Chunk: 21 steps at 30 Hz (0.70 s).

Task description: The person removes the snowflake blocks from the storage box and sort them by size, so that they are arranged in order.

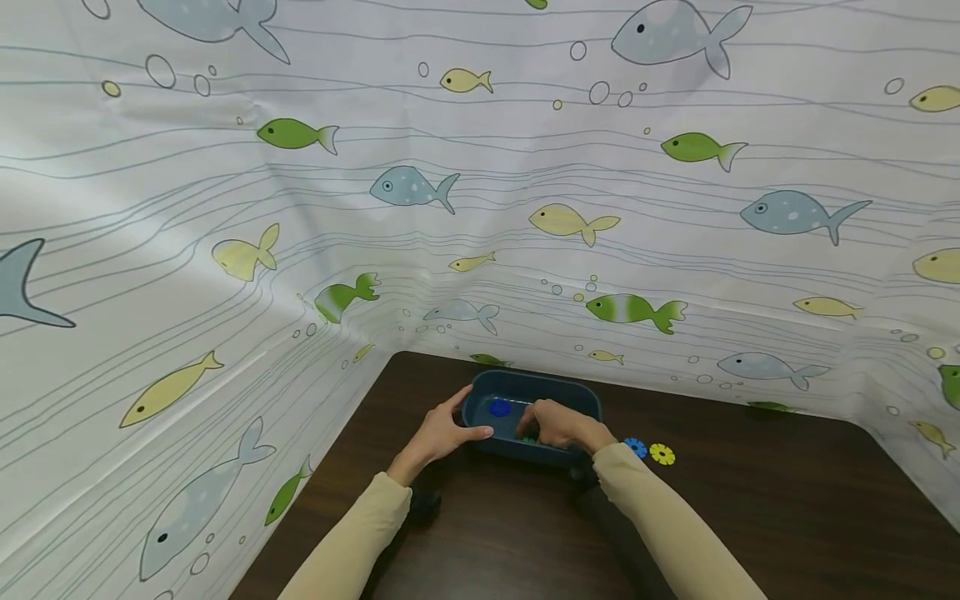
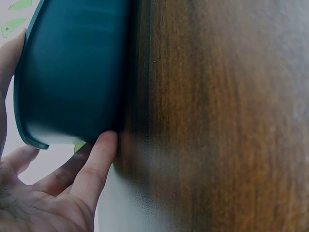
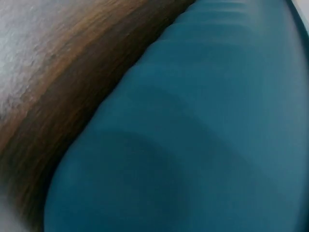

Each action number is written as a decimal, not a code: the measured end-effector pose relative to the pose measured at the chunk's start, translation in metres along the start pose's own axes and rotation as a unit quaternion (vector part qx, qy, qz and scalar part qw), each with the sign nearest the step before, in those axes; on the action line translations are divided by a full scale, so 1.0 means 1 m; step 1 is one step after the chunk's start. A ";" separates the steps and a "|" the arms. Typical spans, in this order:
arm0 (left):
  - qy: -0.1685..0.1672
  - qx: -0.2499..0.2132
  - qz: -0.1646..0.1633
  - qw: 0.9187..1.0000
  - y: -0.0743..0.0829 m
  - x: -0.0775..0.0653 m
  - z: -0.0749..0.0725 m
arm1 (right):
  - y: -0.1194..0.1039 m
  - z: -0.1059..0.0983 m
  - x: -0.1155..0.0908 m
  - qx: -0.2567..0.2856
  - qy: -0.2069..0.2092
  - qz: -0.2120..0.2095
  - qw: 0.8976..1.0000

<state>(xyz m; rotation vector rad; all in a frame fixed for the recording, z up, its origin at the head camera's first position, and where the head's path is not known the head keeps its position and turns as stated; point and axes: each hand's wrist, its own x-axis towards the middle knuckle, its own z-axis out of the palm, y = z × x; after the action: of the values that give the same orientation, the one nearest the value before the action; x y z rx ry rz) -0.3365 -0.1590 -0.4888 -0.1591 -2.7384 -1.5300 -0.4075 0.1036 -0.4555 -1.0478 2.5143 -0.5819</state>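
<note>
A dark teal plastic bin (image 1: 581, 402) stands on the dark wooden table (image 1: 750, 517) near its back edge. My left hand (image 1: 467, 419) holds the bin's left end, thumb along the near wall and fingers at the rim. In the left wrist view, fingers (image 2: 96, 162) lie against the bin (image 2: 72, 72). My right hand (image 1: 553, 425) reaches down into the bin with bent fingers, and their tips are hidden. A bit of a green piece (image 1: 529, 437) shows by them. A blue toothed disc (image 1: 500, 407) lies inside the bin. The right wrist view shows only the bin wall (image 3: 203, 135) and table (image 3: 58, 63).
A blue disc (image 1: 636, 447) and a yellow disc (image 1: 662, 454) lie on the table just right of the bin. A fish-patterned white cloth (image 1: 480, 208) walls in the table at the back and both sides. Bare tabletop stretches to the right and front.
</note>
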 end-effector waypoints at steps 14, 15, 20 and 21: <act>0.000 -0.002 -0.004 1.000 -0.001 -0.003 0.001 | 0.003 0.005 0.002 -0.012 -0.002 -0.007 1.000; -0.001 -0.003 -0.004 1.000 -0.001 -0.003 0.001 | 0.002 0.004 0.001 -0.008 -0.001 -0.010 1.000; -0.002 -0.002 -0.003 1.000 0.000 -0.001 0.000 | 0.000 -0.003 -0.007 0.001 -0.011 -0.021 1.000; -0.002 -0.003 -0.004 1.000 0.001 -0.001 0.000 | 0.000 -0.004 -0.008 0.003 -0.015 -0.022 1.000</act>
<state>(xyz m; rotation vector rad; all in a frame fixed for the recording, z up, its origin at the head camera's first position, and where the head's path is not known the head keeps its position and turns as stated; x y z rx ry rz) -0.3357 -0.1588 -0.4883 -0.1498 -2.7409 -1.5422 -0.4041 0.1102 -0.4504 -1.1043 2.4682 -0.5811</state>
